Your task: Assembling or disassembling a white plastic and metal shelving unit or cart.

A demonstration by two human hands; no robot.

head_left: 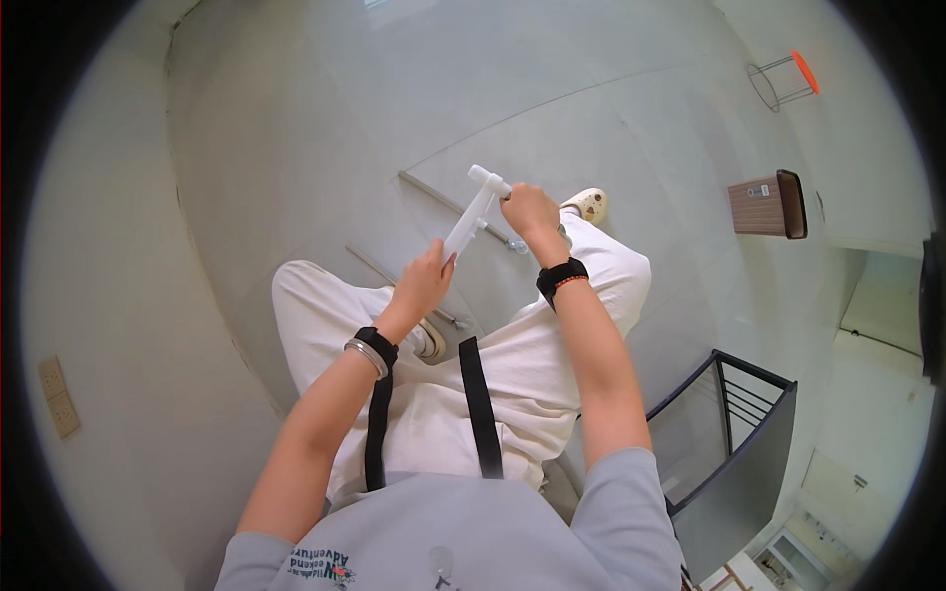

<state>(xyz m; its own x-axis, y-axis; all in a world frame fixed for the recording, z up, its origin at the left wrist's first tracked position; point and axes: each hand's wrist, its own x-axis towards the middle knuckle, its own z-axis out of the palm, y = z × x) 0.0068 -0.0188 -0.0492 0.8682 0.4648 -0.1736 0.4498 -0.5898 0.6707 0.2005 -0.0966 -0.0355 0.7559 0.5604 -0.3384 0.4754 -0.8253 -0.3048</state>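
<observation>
A white plastic piece with a T-shaped head (467, 225) is held up in front of me, slanting up to the right. My left hand (420, 286) grips its lower end, fingers closed round it. At its upper end, my right hand (530, 211) is closed on the short crossbar of the head; the fingers hide the bar's far end. Beyond, on the floor, lies a metal tube (439, 197) with a clear-looking fitting at its near end. Another thin metal tube (372, 261) lies closer, partly behind my left hand.
My legs (611, 266) in white trousers are bent on both sides. An orange-topped stool (803, 73) and a brown bin (764, 205) stand on the right. Nearer is a black-framed rack (754, 448). A wall with sockets (59, 398) runs along the left.
</observation>
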